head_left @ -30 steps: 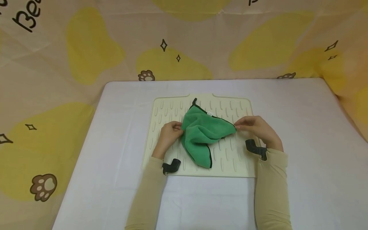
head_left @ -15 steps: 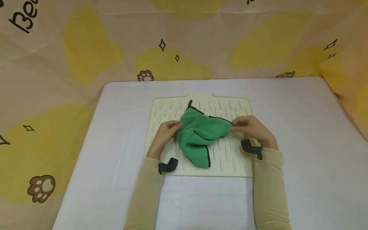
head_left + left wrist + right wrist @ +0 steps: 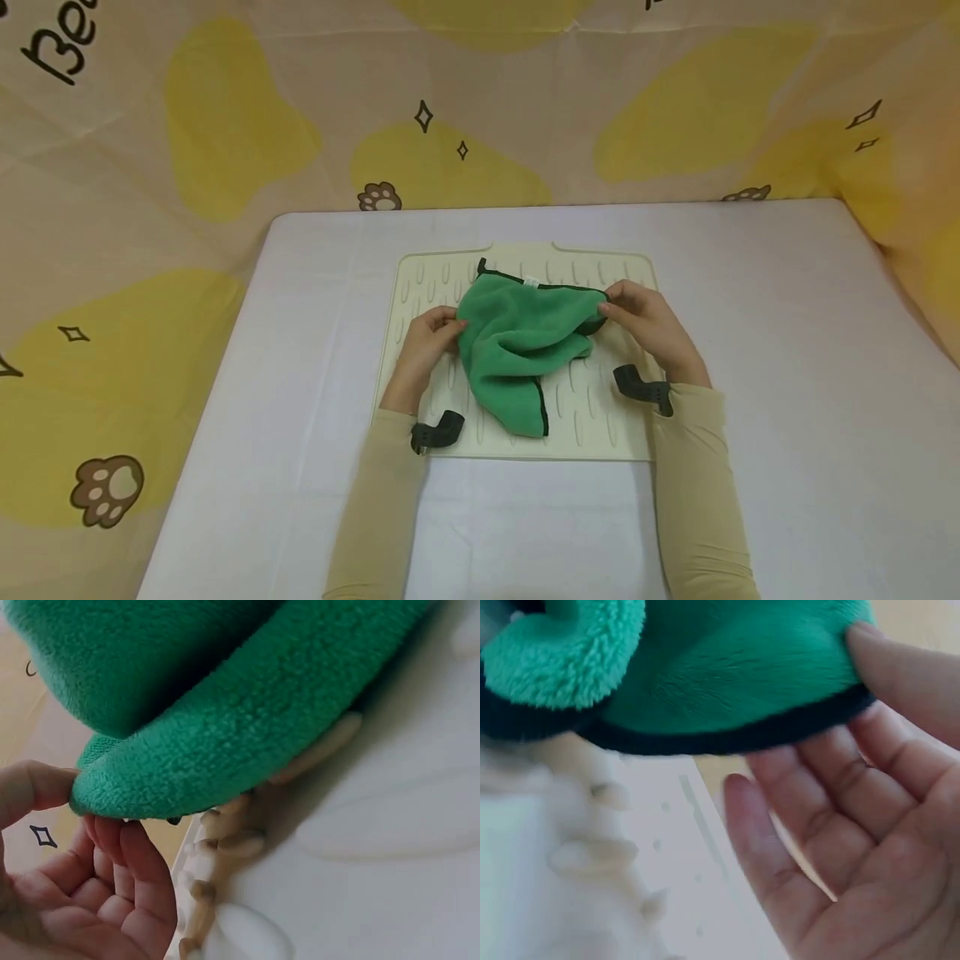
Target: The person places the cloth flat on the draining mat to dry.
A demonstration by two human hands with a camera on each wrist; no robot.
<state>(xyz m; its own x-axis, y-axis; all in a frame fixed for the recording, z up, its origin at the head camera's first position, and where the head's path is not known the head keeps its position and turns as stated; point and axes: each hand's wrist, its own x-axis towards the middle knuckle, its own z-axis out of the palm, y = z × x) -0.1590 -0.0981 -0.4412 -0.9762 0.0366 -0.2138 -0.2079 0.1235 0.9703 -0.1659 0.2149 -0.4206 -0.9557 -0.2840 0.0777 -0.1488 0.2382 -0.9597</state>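
Observation:
A crumpled green towel (image 3: pixel 517 333) with dark edging, a small white tag and a dark hanging loop lies over the cream ribbed mat (image 3: pixel 622 433). My left hand (image 3: pixel 426 348) pinches its left side between thumb and fingers; in the left wrist view the green fabric (image 3: pixel 225 735) folds over those fingertips. At the upper right corner, my right hand (image 3: pixel 652 329) pinches the towel's dark-edged border. The right wrist view has the thumb on top of the fluffy cloth (image 3: pixel 742 667) and fingers beneath, the little finger apart from it.
The mat rests on a white table (image 3: pixel 795 375). Behind and to the left hangs a beige and yellow patterned cloth backdrop (image 3: pixel 480 100). Dark wrist-camera mounts (image 3: pixel 438 432) sit at both sleeve cuffs, low over the mat.
The right hand has moved left and up, raising the towel's right corner. The left hand has shifted slightly left and up, and the towel's loop end has moved left.

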